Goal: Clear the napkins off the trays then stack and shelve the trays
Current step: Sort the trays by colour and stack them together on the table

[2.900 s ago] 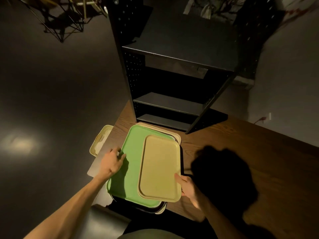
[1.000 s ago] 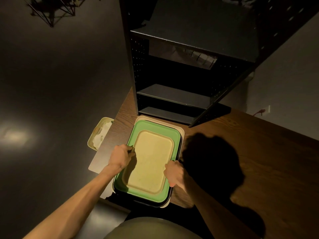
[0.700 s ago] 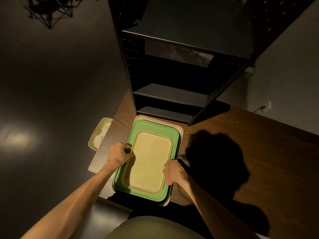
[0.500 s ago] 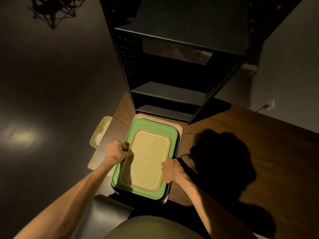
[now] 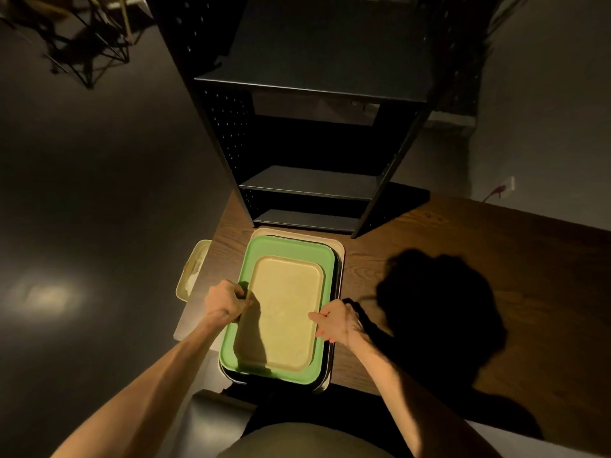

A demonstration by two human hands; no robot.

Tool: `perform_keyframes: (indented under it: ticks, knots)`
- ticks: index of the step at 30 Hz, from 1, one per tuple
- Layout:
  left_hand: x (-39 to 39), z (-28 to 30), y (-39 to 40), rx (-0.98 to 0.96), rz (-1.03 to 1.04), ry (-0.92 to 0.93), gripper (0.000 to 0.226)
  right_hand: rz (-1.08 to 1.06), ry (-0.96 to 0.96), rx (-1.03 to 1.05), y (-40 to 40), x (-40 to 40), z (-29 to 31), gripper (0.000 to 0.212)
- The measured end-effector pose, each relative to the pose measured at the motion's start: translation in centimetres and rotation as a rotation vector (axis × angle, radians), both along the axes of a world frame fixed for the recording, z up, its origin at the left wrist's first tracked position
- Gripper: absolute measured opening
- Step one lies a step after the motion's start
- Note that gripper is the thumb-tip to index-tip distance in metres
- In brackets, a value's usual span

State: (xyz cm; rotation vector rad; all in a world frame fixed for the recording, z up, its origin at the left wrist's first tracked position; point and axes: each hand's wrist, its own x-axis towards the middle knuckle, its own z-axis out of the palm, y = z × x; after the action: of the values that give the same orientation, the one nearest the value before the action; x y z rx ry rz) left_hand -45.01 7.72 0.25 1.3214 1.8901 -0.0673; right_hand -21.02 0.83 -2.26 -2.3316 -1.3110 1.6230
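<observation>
Your single head-worn camera looks steeply down and forward over the near edge of the wooden table (image 5: 463,259), its wide lens bowing the scene's straight lines. It sits close above your work: both forearms enter from the bottom of the frame, your left hand (image 5: 226,300) and right hand (image 5: 337,320) meeting the stack of trays (image 5: 284,312) near the centre. Beyond them the black shelf unit (image 5: 310,133) rises toward the lens and fills the upper middle (its top runs out of frame). Dark floor lies at left. No second view shares this scene.
</observation>
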Motion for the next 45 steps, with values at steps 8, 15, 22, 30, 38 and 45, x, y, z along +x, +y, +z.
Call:
perform_keyframes:
  ticks: [8, 15, 22, 30, 38, 45]
  knots:
    - [-2.7, -0.9, -1.2, 0.098, -0.069, 0.009, 0.061, -0.339, -0.022, 0.193, -3.4, -1.0, 0.6, 0.069]
    - [-2.7, -2.5, -1.8, -0.143, 0.085, -0.195, 0.046, -0.42, 0.011, -0.003, -4.6, -4.5, 0.6, 0.095]
    - [-2.9, -1.9, -1.5, -0.172, 0.126, -0.24, 0.035, -0.668, 0.121, -0.152, -2.5, -5.4, 1.3, 0.123]
    - [-2.9, -1.2, -1.8, -0.241, 0.327, -0.422, 0.034, -0.608, 0.114, 0.009, -1.4, -6.1, 2.6, 0.123]
    - [-2.7, 2.0, -2.2, -0.136, 0.42, -0.568, 0.031, -0.711, 0.353, 0.195, -1.8, -6.3, 4.4, 0.108]
    - [-3.7, 7.4, -1.2, -0.355, 0.3, -0.791, 0.065, -0.748, 0.61, 0.171, -1.6, -3.9, 9.0, 0.107]
